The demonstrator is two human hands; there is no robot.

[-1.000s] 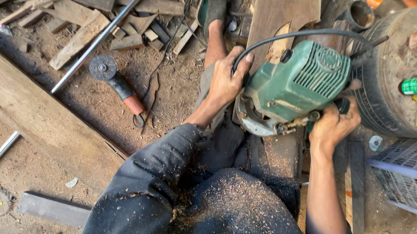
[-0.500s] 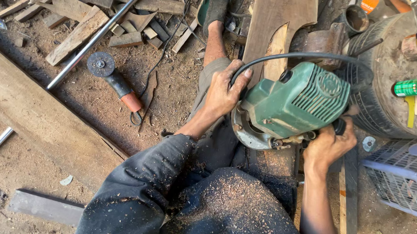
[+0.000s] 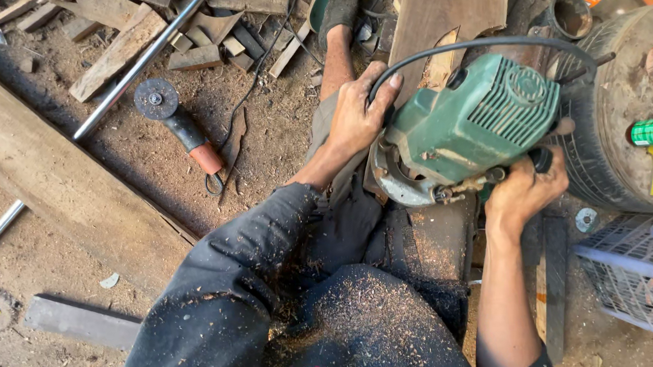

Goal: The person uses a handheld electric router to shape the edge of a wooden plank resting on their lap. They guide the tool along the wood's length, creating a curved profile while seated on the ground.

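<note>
Head view: you steady the green power router (image 3: pixel 474 125) with both hands, its round base tipped toward you over the dark plank (image 3: pixel 435 237) that runs between your knees. Your left hand (image 3: pixel 356 117) wraps its fingers closed around the near-left side of the housing, bracing it. Your right hand (image 3: pixel 523 190) grips a black knob on the right, probably a handle, though your fingers hide it. An angle grinder (image 3: pixel 175 121) lies well apart on the sawdust floor, left.
</note>
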